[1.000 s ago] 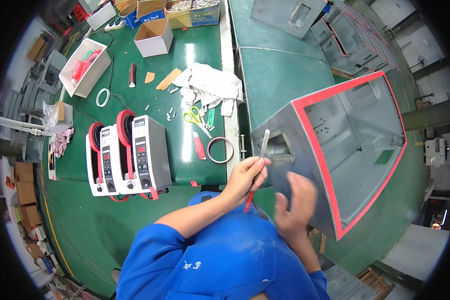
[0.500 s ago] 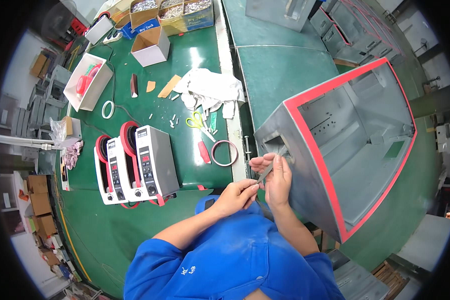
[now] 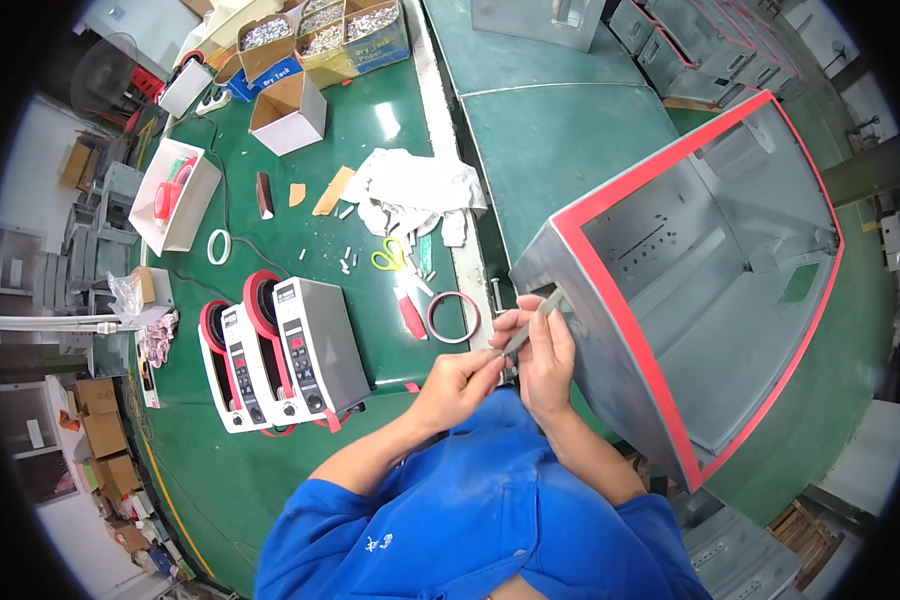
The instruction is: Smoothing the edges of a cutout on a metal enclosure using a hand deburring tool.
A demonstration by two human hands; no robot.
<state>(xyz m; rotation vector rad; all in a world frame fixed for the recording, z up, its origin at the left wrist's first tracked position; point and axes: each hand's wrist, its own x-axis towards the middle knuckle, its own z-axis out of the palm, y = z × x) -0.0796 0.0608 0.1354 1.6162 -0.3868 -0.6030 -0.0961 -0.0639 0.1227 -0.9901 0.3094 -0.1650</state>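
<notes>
The right hand (image 3: 546,368), free a second ago, now pinches the grey strip (image 3: 518,340) above the left hand (image 3: 452,386), whose fingertips grip its lower end, likely steadying it; box (image 3: 610,345) right of the fingers.

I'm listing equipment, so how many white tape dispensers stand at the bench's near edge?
2, side by side: the left dispenser and the right dispenser, the latter nearer the left hand. The right one partly covers the left; no other shows there.
</notes>
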